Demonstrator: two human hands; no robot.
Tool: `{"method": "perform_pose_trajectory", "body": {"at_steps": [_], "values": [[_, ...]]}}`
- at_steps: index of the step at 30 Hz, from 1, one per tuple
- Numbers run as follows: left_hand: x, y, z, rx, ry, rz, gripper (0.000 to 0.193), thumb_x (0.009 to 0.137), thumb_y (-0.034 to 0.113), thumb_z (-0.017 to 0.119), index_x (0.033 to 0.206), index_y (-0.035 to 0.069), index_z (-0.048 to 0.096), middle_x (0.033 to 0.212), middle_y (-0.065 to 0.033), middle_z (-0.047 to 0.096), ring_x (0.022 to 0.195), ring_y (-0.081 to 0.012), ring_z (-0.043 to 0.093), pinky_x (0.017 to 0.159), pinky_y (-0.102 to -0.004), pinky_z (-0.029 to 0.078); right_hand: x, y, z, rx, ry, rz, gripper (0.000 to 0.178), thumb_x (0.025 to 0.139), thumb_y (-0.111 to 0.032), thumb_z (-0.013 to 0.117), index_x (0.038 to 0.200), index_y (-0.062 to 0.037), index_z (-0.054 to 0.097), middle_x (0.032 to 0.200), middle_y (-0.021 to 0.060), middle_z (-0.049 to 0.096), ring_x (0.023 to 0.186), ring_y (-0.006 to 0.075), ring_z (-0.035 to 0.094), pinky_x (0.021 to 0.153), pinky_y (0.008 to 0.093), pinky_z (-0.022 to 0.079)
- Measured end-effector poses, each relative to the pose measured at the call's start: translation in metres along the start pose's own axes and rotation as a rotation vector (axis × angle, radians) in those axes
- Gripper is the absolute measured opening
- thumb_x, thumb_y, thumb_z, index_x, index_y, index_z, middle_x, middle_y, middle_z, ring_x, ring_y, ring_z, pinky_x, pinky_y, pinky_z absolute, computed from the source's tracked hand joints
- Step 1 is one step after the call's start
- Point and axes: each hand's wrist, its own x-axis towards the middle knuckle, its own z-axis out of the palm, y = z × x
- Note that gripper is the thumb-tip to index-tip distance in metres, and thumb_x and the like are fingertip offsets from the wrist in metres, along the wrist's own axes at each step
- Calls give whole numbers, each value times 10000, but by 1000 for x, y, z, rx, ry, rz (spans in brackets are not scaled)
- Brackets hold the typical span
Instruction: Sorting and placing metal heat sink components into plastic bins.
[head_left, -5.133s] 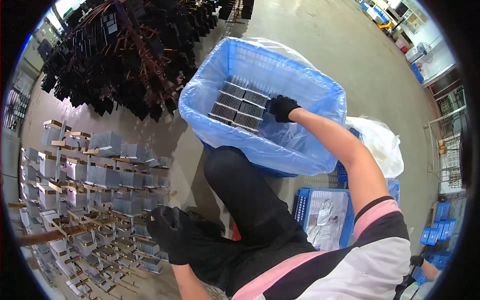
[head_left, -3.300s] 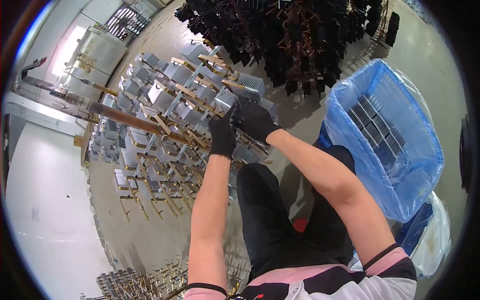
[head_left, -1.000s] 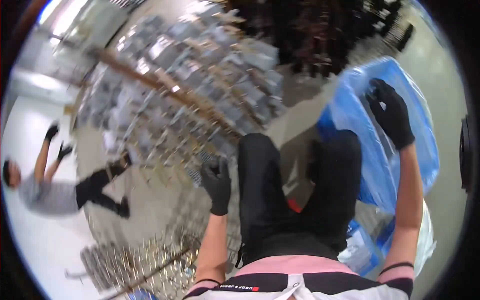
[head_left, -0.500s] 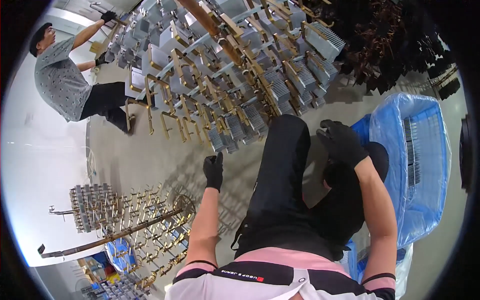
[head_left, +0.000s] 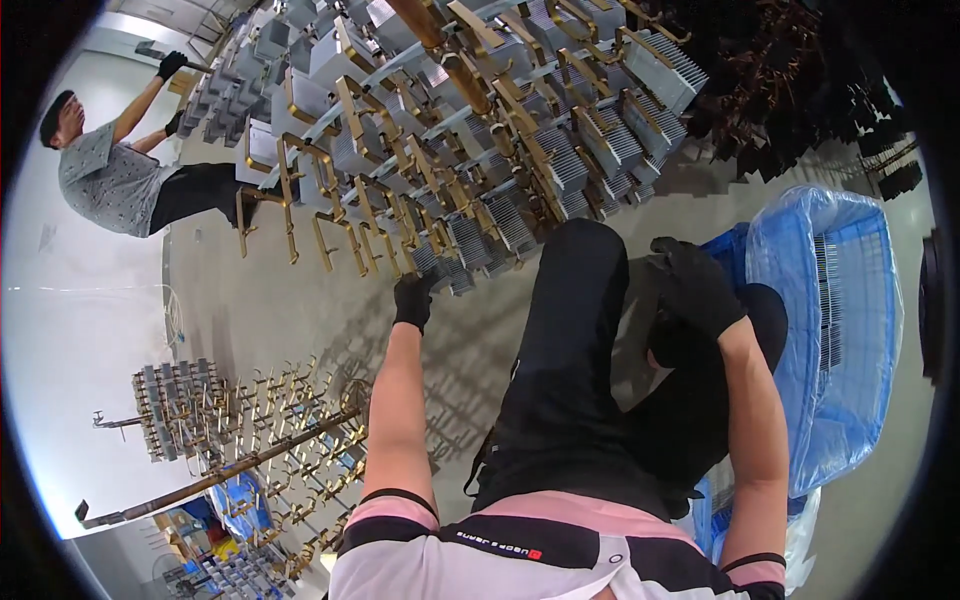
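My left hand [head_left: 412,303], in a black glove, reaches up to the low front of a hanging rack. Its fingers close on the lower end of a grey finned heat sink [head_left: 428,262]; the exact grip is partly hidden. Above it, more finned heat sinks [head_left: 468,243] hang on brass-coloured hooks [head_left: 372,235] of the rack. My right hand [head_left: 705,290], also gloved in black, is held over my bent knee, between the rack and a blue crate. Its fingers are loosely bent and apart, with nothing visible in them.
A blue crate [head_left: 880,330] lined with clear plastic stands on the right, finned parts [head_left: 826,300] inside. Dark parts hang at the upper right. Lower left stands another hook rack [head_left: 290,445]. Beyond the large rack, a co-worker [head_left: 115,180] in black gloves holds a bar.
My left hand has moved forward and slightly left, up to the heat sink. My right hand has shifted slightly right. The co-worker's arm and the rack have shifted left in view.
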Motion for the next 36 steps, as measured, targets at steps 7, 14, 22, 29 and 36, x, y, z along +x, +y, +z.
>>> {"method": "perform_pose_trajectory", "body": {"at_steps": [7,14,22,29,36], "values": [[3,9,6,-194,35,-148,246,774,203,788,753,55,594,585,-47,513,468,-177,487,464,-364,387,0,-2,-5,35,-31,38,364,913,-302,638,1177,-55,593,968,200,667,890,391,642,749,466,507],[15,-12,1,251,-9,-61,370,717,323,832,844,14,672,663,-111,622,611,-240,610,590,-404,469,1,-8,-13,28,-32,91,350,910,-284,640,1169,-54,591,946,217,662,877,392,644,746,466,508],[0,15,43,505,284,-157,420,665,354,881,760,52,606,758,-112,642,607,-224,579,582,-382,500,3,-15,-15,36,-115,206,362,894,-256,637,1176,-30,615,1020,229,668,955,385,653,801,429,519],[-15,43,42,-208,312,-410,594,648,339,915,927,57,473,820,-111,595,598,-204,575,541,-388,533,-2,0,-11,43,-33,118,370,900,-317,649,1162,-58,609,977,218,669,924,392,642,778,470,506],[-34,37,29,-584,232,-368,699,690,275,901,1045,68,335,863,-110,533,623,-200,599,533,-371,552,-2,3,-10,67,-39,74,363,895,-284,662,1168,-51,605,995,217,668,930,383,646,777,466,507]]}}
